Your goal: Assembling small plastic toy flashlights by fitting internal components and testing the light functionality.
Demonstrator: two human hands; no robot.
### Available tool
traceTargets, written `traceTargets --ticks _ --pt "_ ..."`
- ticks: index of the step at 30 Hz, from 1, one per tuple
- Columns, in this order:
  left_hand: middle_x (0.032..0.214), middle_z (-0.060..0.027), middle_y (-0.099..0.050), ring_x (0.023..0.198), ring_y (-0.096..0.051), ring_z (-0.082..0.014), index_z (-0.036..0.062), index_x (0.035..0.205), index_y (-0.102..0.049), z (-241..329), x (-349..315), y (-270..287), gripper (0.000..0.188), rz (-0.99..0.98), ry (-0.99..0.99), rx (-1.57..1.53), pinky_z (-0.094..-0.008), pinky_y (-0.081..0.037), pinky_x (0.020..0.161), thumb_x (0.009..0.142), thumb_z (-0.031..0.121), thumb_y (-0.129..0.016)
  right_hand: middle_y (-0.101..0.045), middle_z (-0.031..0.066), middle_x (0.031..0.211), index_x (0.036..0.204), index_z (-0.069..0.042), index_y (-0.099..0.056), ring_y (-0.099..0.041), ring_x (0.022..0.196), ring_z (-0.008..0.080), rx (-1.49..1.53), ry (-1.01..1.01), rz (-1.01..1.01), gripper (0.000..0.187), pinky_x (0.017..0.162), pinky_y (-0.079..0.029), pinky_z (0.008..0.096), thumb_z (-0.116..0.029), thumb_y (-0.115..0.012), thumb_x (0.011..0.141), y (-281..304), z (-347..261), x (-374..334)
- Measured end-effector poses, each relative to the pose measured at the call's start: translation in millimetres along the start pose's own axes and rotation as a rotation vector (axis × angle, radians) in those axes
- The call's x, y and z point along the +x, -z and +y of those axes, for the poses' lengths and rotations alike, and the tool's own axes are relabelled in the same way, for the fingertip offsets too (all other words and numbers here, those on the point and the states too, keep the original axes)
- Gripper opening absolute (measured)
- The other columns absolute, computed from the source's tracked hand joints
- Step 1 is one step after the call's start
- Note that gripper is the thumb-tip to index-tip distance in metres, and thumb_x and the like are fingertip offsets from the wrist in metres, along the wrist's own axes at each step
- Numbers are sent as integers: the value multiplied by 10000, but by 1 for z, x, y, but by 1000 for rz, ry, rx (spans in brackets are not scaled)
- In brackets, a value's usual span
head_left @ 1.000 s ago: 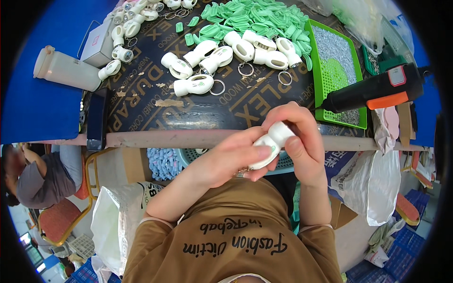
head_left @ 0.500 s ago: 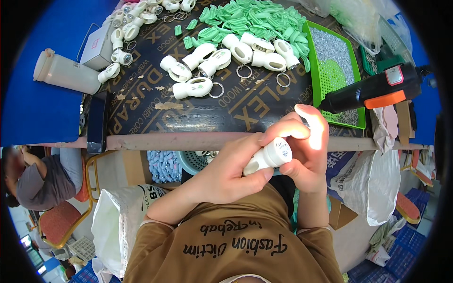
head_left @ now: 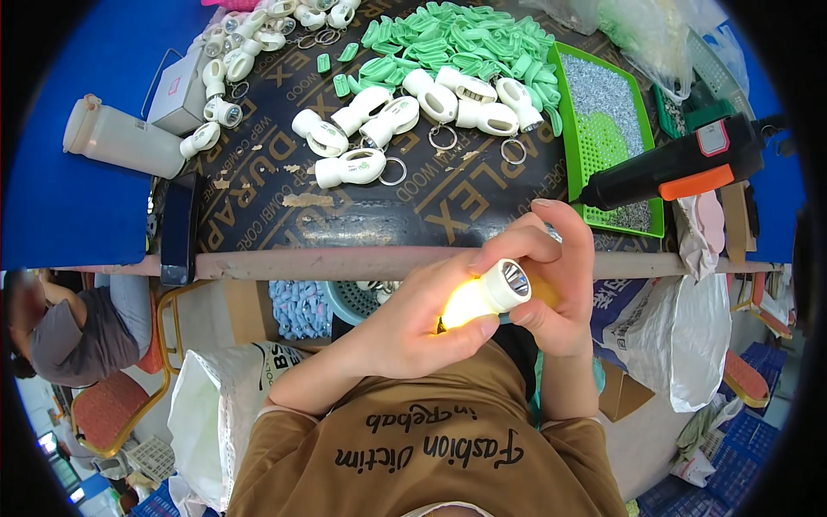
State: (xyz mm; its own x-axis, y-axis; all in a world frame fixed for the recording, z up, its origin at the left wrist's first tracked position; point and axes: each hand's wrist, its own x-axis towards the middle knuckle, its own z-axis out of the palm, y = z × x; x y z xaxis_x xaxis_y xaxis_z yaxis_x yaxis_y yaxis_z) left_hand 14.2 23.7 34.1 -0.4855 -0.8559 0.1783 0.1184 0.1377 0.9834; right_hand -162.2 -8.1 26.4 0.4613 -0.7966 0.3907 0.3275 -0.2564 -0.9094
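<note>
My left hand (head_left: 413, 326) is wrapped round a small white keychain flashlight (head_left: 489, 297) in front of my chest, below the table edge. Its body glows bright yellow, and the round lens end points toward my right hand. With curled fingers and thumb, my right hand (head_left: 551, 276) grips about the head of the flashlight. On the table beyond lie several white keychain flashlights (head_left: 349, 167) with metal rings. Behind them spreads a heap of green plastic pieces (head_left: 465, 43).
A green tray (head_left: 573, 164) of small metal parts stands at the right, with a black-and-orange electric screwdriver (head_left: 672, 168) over it. At the left are a white bottle (head_left: 121, 138), a white box (head_left: 179, 95) and a dark phone (head_left: 178, 228). A person (head_left: 82, 332) sits at far left.
The flashlight's body now glows yellow, and its lens end shows dark and reflective. The bright spot on my right fingers is gone. Both hands stay nearly in place.
</note>
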Motion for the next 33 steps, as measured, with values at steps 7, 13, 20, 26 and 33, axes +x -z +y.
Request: traceTargets --ticks 7,13,20,26,33 --pt "1058 -150 -569 930 -569 -309 3 1177 -446 -8 -1 2 412 6 -19 -3 -367 -435 813 804 103 -591 -613 166 961 1376 -10 -205 -514 839 188 -14 -57 67 833 753 -418 300 -393 -685 814 -12 -3 0" --pt "1050 -145 -568 921 -568 -290 -1 1182 -440 -6 -1 1 415 7 -17 -9 -356 -435 803 806 94 -587 -609 158 942 1359 7 -202 -542 812 195 -93 29 90 829 726 -444 307 -427 -663 823 -13 2 0" --pt "1052 -143 -568 910 -574 -279 0 1212 -437 -6 -4 0 446 0 -16 -29 -349 -441 783 812 116 -599 -618 154 958 1386 -26 -221 -514 838 179 -16 -34 78 820 731 -417 290 -388 -683 814 -10 -1 -2" --pt "1061 -148 -568 916 -583 -289 -3 1220 -435 -7 -3 0 457 4 -40 -6 -352 -444 782 815 130 -600 -621 154 949 1384 -24 -225 -519 832 178 -28 -16 56 815 729 -419 290 -390 -681 816 -8 -1 -1" --pt "1057 -146 -570 914 -582 -282 0 1207 -451 -6 -3 1 436 0 -20 -15 -349 -442 788 807 105 -590 -610 161 946 1363 -1 -214 -542 821 195 -79 29 74 823 725 -440 299 -401 -681 816 -10 2 -2"
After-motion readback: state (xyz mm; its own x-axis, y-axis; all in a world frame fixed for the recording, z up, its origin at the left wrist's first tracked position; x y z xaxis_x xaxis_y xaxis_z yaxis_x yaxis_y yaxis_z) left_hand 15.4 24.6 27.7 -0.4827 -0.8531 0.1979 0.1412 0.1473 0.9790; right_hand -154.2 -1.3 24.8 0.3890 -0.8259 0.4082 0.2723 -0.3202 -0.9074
